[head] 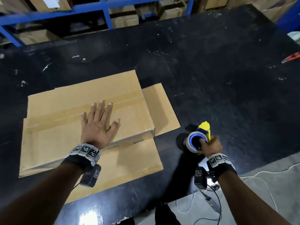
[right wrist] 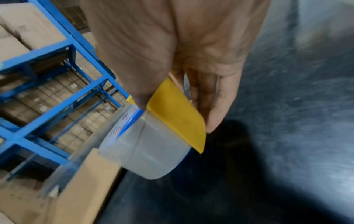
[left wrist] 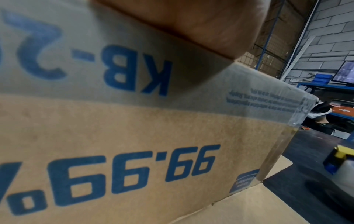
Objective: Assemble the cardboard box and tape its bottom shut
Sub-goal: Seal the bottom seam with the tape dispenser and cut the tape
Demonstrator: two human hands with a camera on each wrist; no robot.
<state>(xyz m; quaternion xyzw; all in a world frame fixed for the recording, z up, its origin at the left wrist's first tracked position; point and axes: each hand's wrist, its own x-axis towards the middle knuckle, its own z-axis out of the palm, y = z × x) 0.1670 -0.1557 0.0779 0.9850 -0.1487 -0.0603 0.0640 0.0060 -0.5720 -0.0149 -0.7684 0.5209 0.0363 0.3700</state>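
Left hand (head: pixel 97 125) lay flat, fingers spread, on the taped cardboard box (head: pixel 65 111); at its 3 o'clock, right hand (head: pixel 211 146) gripped a tape dispenser (head: pixel 197 140).

A black worktable (head: pixel 211 70), scuffed with pale marks, carries an orange-red tool (head: pixel 291 57) near its far right edge. Beyond the worktable's far side stands blue steel shelving (head: pixel 105 12) stacked with brown cartons (head: pixel 125 18). Past the worktable's near right corner, white cord (head: pixel 259 174) trails over grey floor (head: pixel 267 192). In the left wrist view a lit monitor (left wrist: pixel 344 72) sits beyond the worktable.
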